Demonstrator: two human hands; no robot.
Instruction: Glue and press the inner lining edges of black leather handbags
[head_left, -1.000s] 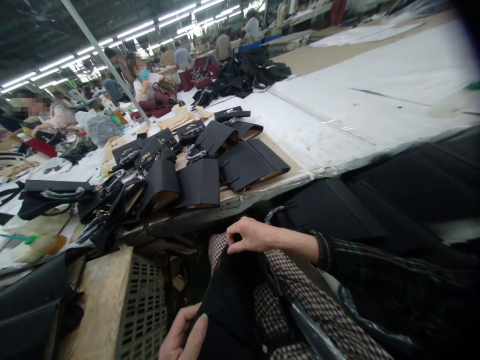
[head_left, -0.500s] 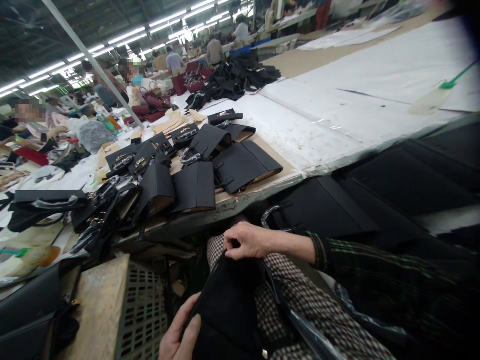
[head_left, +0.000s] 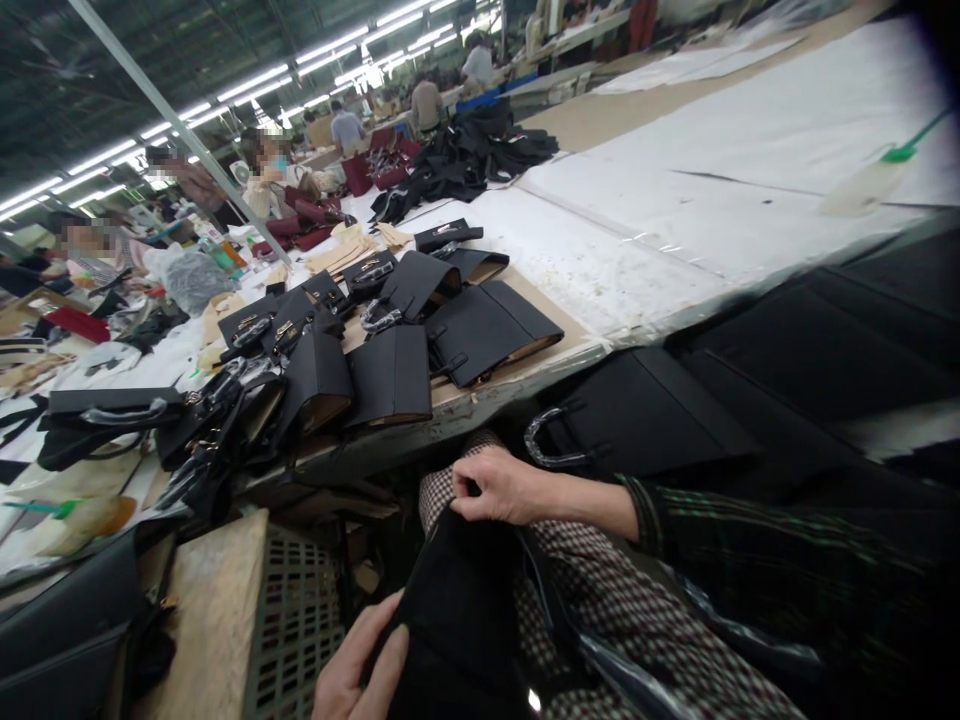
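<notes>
A black handbag [head_left: 457, 610] lies across my lap, over checked trousers, with its plastic-wrapped handle trailing to the right. My left hand [head_left: 364, 660] grips the near left edge of the bag, thumb on top and fingers beneath. At the bag's far edge my right hand [head_left: 491, 487] is closed, thumb and forefinger pinched on the black material. Whether anything small is also in that pinch, I cannot tell. A metal fitting [head_left: 533, 698] glints low on the bag.
Black handbags [head_left: 390, 375] crowd the worktable's front edge. More black bags [head_left: 645, 410] are stacked at my right. A plastic crate [head_left: 296, 610] with a board stands at lower left. Glue bottles [head_left: 870, 185] lie on the table. Several people work farther back.
The view has shifted slightly, so the scene on the left sits a little farther right. Both hands keep their hold on the bag, with hardly any movement.
</notes>
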